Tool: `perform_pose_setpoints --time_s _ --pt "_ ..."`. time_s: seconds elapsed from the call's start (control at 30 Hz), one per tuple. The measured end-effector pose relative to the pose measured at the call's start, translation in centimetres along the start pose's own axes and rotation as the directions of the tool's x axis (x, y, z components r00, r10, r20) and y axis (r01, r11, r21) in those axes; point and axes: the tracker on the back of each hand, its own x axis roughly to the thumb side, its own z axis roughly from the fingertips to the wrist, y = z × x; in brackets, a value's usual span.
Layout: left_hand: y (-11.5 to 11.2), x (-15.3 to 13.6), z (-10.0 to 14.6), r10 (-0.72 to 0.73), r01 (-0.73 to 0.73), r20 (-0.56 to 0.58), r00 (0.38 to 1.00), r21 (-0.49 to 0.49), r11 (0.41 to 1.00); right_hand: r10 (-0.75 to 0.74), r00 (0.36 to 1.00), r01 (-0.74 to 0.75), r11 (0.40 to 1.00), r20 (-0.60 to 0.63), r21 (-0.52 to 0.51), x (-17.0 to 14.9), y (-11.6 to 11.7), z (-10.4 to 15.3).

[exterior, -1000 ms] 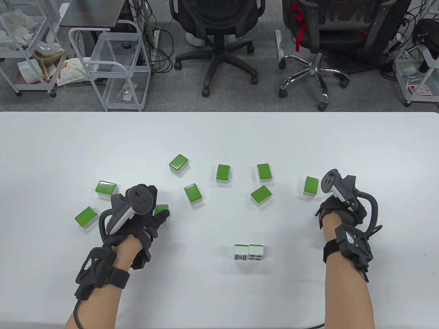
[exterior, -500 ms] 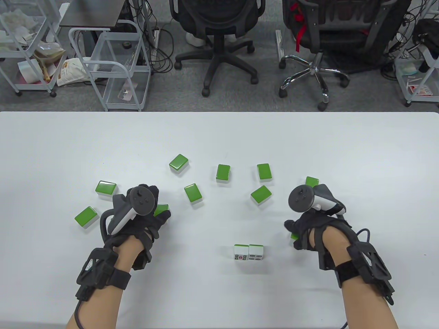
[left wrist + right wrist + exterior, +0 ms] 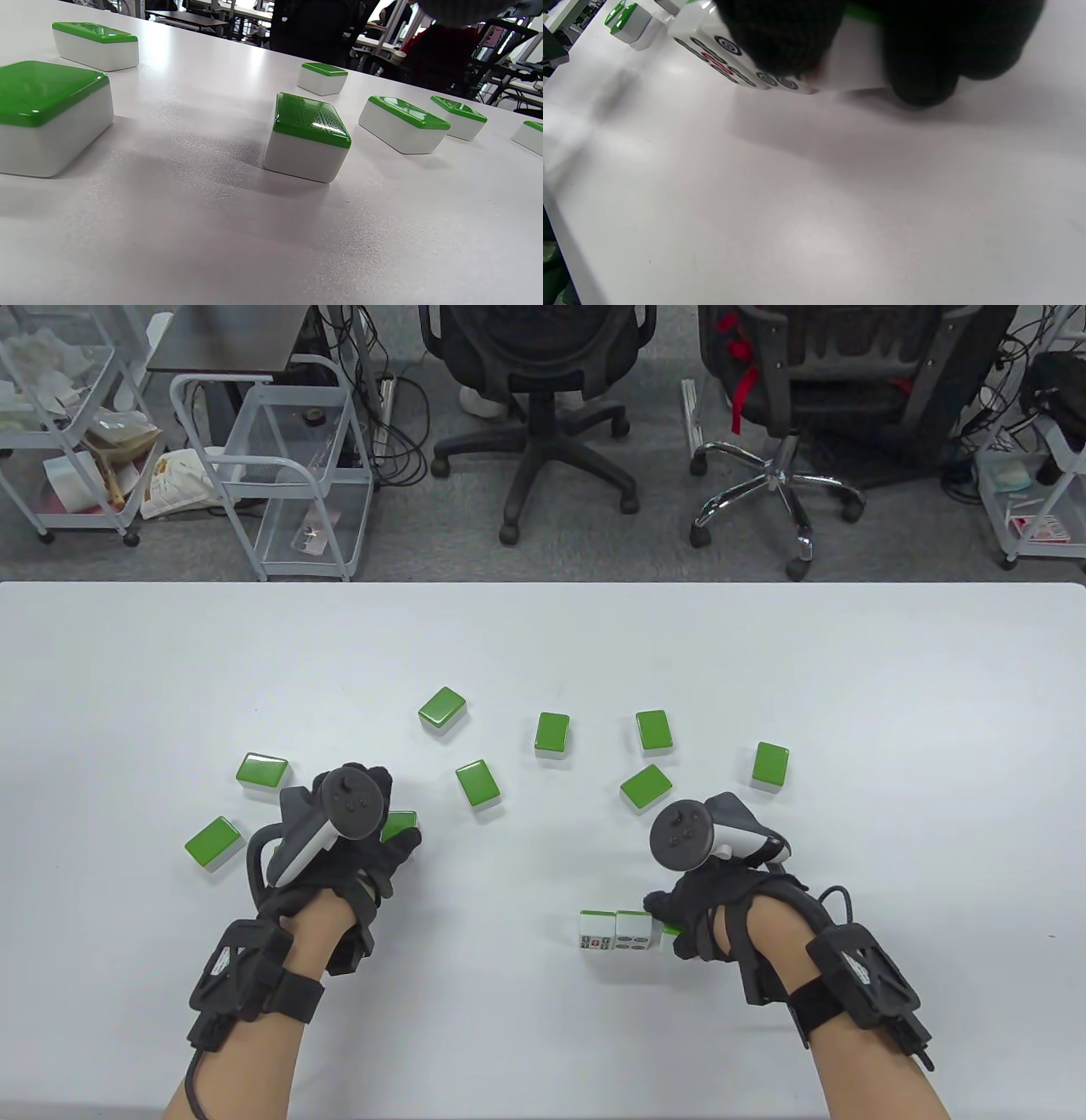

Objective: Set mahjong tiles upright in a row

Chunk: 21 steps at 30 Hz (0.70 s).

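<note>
Two tiles (image 3: 615, 931) stand upright side by side near the table's front, faces toward me. My right hand (image 3: 666, 920) grips a green-backed tile (image 3: 670, 931) right against the row's right end. In the right wrist view my fingers (image 3: 920, 63) pinch this tile (image 3: 852, 67), and a circle-marked face shows beside my thumb. My left hand (image 3: 377, 836) rests at a flat tile (image 3: 399, 821) without gripping it. That tile (image 3: 309, 135) lies free in the left wrist view, with no fingers in sight.
Several green-backed tiles lie face down in an arc across the mid table, among them one at the far right (image 3: 770, 766), one in the centre (image 3: 552, 732) and one at the left (image 3: 213, 841). Office chairs and carts stand beyond the table's far edge.
My right hand has carried a tile from the table's right side leftward and toward me, to the right end of the upright row. My left hand has not moved.
</note>
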Motion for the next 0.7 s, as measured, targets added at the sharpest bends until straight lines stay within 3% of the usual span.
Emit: perform_pose_setpoints --time_s 0.27,0.57,0.67,0.7 --pt "-0.1 0.0 0.0 -0.002 0.002 0.001 1.0 -0.001 1.0 -0.154 0.987 0.157 0.985 0.039 -0.075 -1.3 -1.0 -0.1" --pt "-0.1 0.0 0.0 -0.002 0.002 0.003 1.0 0.001 1.0 -0.143 0.989 0.148 0.983 0.044 -0.113 -1.4 -1.1 0.3" --pt "0.0 0.0 0.0 0.002 -0.002 0.007 1.0 0.009 1.0 -0.109 0.993 0.114 0.974 0.035 -0.194 -1.0 -2.4 1.9" --pt "-0.1 0.0 0.0 0.003 -0.003 0.008 1.0 0.008 1.0 -0.098 0.995 0.099 0.959 0.019 -0.264 -0.9 -3.4 3.0"
